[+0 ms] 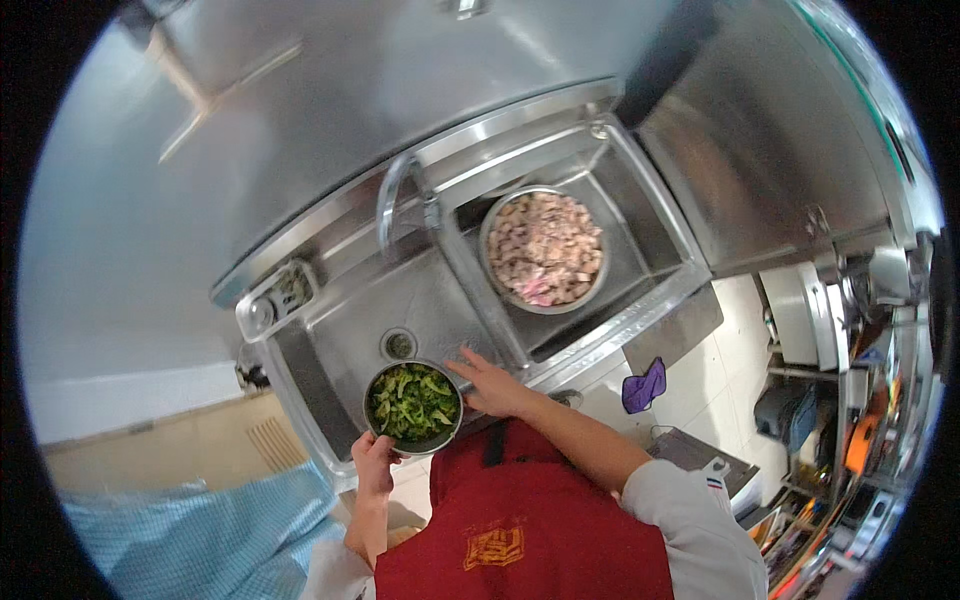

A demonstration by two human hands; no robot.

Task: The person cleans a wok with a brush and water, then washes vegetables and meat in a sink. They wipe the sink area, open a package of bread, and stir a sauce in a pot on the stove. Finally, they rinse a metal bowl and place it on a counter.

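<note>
My left hand (pixel 375 456) grips the near left rim of a round metal bowl (pixel 429 448), its thumb over the edge. Chopped green vegetables (pixel 415 401) fill much of the bowl. It is at the near edge of the left sink basin (pixel 360 300), just short of the drain (pixel 398 344). On the bowl's right side is my right hand (pixel 495 386), fingers spread and reaching over the basin. Whether its thumb touches the bowl is unclear. In the right sink basin (pixel 630 217) stands a large metal bowl (pixel 484 251) heaped with pale, diced meat-like pieces (pixel 546 244).
A blurred metal faucet (pixel 388 199) arches by the divider. A drain fitting with green scraps (pixel 291 291) sits in the left basin's far left corner. Blue checked sheeting (pixel 217 525) hangs at left. A purple cloth (pixel 643 385) and loaded shelves (pixel 817 420) are at right.
</note>
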